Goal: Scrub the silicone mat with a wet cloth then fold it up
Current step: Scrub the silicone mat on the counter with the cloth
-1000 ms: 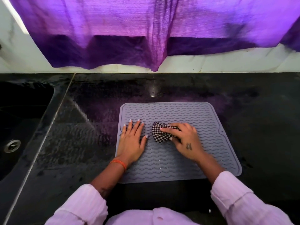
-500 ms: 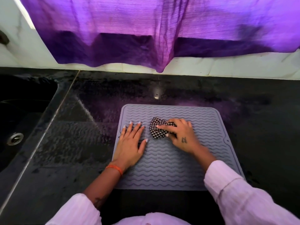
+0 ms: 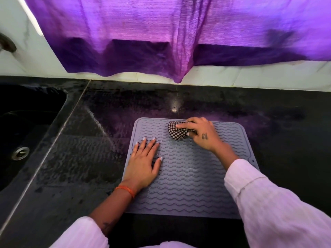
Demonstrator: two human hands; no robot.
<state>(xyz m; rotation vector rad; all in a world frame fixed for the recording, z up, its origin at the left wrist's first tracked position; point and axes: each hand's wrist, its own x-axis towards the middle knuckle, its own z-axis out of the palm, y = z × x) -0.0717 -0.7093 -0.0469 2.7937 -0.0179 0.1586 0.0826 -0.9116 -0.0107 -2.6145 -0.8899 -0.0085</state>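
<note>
Scrubbing is under way: right hand (image 3: pixel 202 134) has its fingers clamped on the checked cloth (image 3: pixel 176 131) at the far edge of the silicone mat (image 3: pixel 188 176), which lies flat on the table (image 3: pixel 71 158). Left hand (image 3: pixel 143 163), fingers spread flat, likely pins the mat against sliding.

I see a matt grey silicone mat (image 3: pixel 189 176) ribbed with wavy ridges, a woven checked cloth (image 3: pixel 176 132), glossy wet black stone counter (image 3: pixel 80 158), and a slubby purple fabric curtain (image 3: pixel 143 33).
</note>
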